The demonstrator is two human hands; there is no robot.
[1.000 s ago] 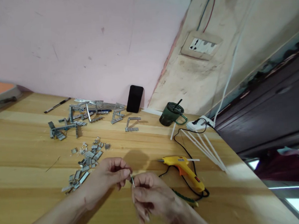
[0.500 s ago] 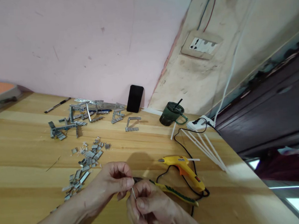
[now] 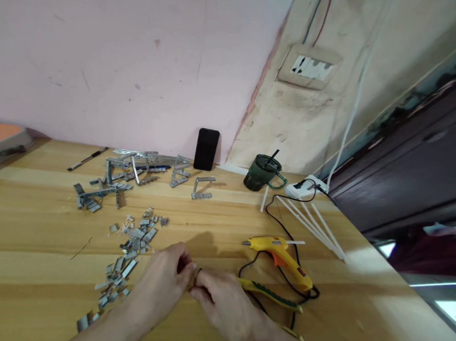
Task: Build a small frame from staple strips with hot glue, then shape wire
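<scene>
The left hand (image 3: 163, 277) and right hand (image 3: 228, 299) met at the fingertips over the wooden table (image 3: 192, 219), fingers drawn in narrow; a small dark sliver (image 3: 198, 271) showed between them, though whether either hand gripped it could not be told. Green-and-yellow pliers (image 3: 270, 293) lay just beside the right hand, grey metal pieces (image 3: 137, 243) near the left. Beyond lay a yellow glue gun (image 3: 265, 243), then a green mug (image 3: 261, 174) and a black smartphone (image 3: 206, 149) against the wall (image 3: 129, 68)
</scene>
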